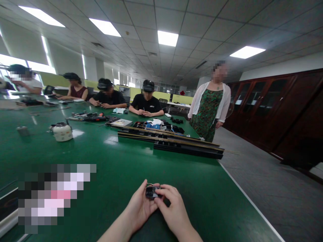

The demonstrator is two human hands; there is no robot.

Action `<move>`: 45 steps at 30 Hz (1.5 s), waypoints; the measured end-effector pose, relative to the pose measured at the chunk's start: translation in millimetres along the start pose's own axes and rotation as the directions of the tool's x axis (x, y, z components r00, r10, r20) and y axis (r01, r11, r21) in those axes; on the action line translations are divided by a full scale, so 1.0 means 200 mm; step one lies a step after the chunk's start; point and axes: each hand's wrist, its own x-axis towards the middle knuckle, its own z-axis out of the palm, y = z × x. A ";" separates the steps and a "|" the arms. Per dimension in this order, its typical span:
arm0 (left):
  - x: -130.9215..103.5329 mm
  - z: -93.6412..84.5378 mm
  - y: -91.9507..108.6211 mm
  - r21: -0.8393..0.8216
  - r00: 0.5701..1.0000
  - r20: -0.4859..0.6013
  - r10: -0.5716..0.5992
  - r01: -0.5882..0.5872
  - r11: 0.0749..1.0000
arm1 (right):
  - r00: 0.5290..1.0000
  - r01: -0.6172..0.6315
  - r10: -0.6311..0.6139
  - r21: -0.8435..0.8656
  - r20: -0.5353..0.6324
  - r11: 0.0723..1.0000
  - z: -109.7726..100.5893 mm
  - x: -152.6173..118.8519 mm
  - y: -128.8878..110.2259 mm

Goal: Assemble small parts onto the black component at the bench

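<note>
A small black part (150, 192) with a thin wire at its top is held between my two hands, above the green table near its front edge. My left hand (141, 205) is wrapped round it from the left and below, palm up. From the right, my right hand (171, 201) pinches the part's right side with thumb and fingertips. Details inside the part are too small to make out.
Long black rails with thin brass-coloured rods (186, 147) lie across the green table (113, 171). Behind them are tools and parts. A cream jar (62, 132) stands left. Several people sit beyond; one person (210, 101) stands at the right.
</note>
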 end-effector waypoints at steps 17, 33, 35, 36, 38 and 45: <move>0.02 -0.04 0.00 -0.069 0.996 0.087 -0.017 0.023 0.997 | 0.999 0.031 -0.029 0.095 -0.027 0.995 0.00 -0.01 -0.02; 0.01 -0.03 0.02 -0.078 0.985 0.170 -0.006 0.019 0.997 | 0.995 0.074 -0.070 0.049 -0.077 0.996 0.01 -0.01 0.01; 0.00 -0.03 0.02 -0.072 0.983 0.185 -0.006 0.019 0.997 | 0.995 0.067 -0.063 0.042 -0.084 0.997 0.01 -0.02 0.01; 0.00 -0.03 0.02 -0.070 0.981 0.192 -0.005 0.019 0.997 | 0.995 0.062 -0.058 0.039 -0.086 0.997 0.01 -0.02 0.01; -0.01 -0.03 0.02 -0.064 0.977 0.212 -0.009 0.023 0.998 | 0.995 0.056 -0.053 0.033 -0.087 0.998 0.01 -0.02 0.01; 0.00 -0.04 0.02 -0.062 0.957 0.287 -0.036 0.056 0.997 | 0.993 0.067 -0.064 0.027 -0.095 0.997 0.00 -0.02 0.01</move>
